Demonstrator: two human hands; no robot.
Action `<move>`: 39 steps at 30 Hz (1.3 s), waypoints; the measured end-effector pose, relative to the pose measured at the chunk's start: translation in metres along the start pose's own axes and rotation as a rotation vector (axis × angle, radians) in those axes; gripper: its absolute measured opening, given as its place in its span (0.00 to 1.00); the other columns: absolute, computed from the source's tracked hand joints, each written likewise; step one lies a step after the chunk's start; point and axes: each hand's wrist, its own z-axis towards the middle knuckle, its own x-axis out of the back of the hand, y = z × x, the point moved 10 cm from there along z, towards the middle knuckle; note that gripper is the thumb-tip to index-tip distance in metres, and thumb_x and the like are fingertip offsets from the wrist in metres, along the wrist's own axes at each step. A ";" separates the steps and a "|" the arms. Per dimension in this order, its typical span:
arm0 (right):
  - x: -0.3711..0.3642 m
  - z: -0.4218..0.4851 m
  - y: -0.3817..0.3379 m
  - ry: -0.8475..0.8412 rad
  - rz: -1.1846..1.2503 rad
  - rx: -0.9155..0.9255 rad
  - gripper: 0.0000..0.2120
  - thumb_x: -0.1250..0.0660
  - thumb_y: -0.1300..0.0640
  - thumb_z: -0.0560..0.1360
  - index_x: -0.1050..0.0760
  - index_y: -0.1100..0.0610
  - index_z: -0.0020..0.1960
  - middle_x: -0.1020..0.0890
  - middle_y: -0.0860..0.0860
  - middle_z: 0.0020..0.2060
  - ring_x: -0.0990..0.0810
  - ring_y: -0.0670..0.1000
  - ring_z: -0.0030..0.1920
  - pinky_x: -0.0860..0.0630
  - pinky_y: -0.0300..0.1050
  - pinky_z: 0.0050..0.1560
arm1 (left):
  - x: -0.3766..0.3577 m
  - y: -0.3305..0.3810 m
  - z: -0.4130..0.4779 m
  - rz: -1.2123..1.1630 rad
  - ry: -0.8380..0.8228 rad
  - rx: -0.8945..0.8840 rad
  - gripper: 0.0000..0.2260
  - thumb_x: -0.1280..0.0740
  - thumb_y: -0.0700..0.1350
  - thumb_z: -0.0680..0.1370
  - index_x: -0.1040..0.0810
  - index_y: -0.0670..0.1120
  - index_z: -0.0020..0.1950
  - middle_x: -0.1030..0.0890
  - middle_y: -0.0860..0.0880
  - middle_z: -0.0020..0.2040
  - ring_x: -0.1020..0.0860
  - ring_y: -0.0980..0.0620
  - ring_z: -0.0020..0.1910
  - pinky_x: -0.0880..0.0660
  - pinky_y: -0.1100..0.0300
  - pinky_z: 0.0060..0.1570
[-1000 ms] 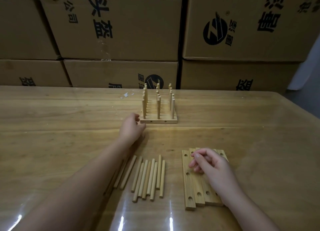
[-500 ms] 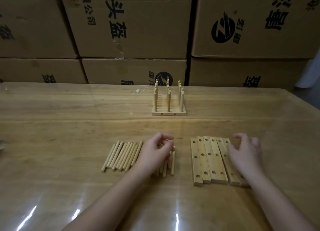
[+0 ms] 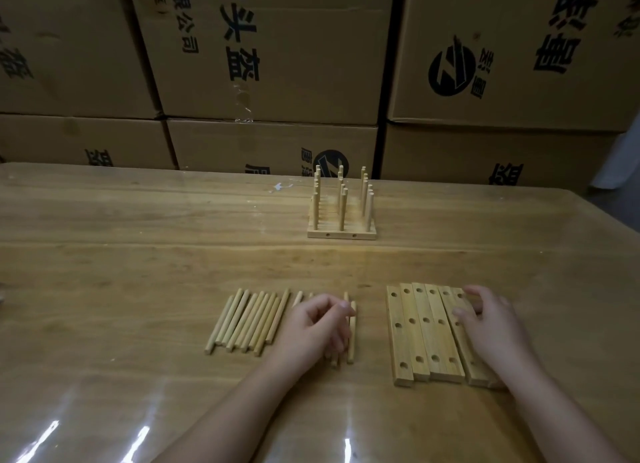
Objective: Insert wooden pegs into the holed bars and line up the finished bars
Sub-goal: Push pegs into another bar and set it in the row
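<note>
Back from the finished bars (image 3: 341,234), the left hand (image 3: 317,327) curls onto loose pegs (image 3: 249,320) beside them while the open right hand (image 3: 491,327) rests on the empty bars (image 3: 420,334), starting another.

A: Near edge of bench (image 3: 138,261)?
B: Loose pegs (image 3: 247,320) lying side by side, left of centre. Left hand (image 3: 317,327) sits on the right end of that row, a few pegs under it.
A: And right?
B: Holed bars (image 3: 420,331) flat, touching edge to edge, just right of the pegs. Right hand (image 3: 491,327) on the rightmost bars.
A: Further back?
B: Pegged bars (image 3: 341,232) lined up behind both groups, well apart from them, pegs upright. Stacked cartons (image 3: 277,64) behind the bench.
</note>
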 end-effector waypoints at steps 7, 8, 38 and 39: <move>0.003 0.008 0.006 0.002 0.111 -0.004 0.19 0.38 0.60 0.77 0.33 0.51 0.67 0.27 0.52 0.53 0.25 0.52 0.49 0.24 0.49 0.44 | 0.008 -0.002 0.005 -0.090 0.044 -0.001 0.11 0.39 0.41 0.81 0.20 0.43 0.42 0.21 0.51 0.29 0.26 0.56 0.25 0.30 0.66 0.25; 0.005 0.010 0.008 0.014 0.115 -0.009 0.19 0.39 0.61 0.77 0.33 0.51 0.67 0.26 0.51 0.51 0.25 0.49 0.46 0.26 0.45 0.38 | 0.007 -0.003 0.006 -0.098 0.040 0.003 0.11 0.39 0.42 0.81 0.20 0.43 0.42 0.21 0.50 0.30 0.26 0.56 0.25 0.30 0.66 0.25; 0.012 0.013 0.016 0.067 -0.342 0.090 0.14 0.38 0.53 0.76 0.28 0.45 0.61 0.27 0.53 0.57 0.29 0.55 0.57 0.25 0.48 0.47 | 0.021 -0.022 0.016 -0.565 0.102 0.122 0.12 0.39 0.48 0.78 0.25 0.41 0.41 0.23 0.47 0.29 0.28 0.56 0.23 0.32 0.67 0.22; 0.011 0.015 0.018 0.069 -0.330 0.079 0.14 0.38 0.53 0.76 0.28 0.45 0.61 0.27 0.53 0.56 0.29 0.55 0.56 0.26 0.47 0.45 | 0.020 -0.021 0.016 -0.552 0.102 0.122 0.12 0.40 0.47 0.80 0.25 0.40 0.41 0.23 0.47 0.29 0.28 0.56 0.23 0.32 0.67 0.21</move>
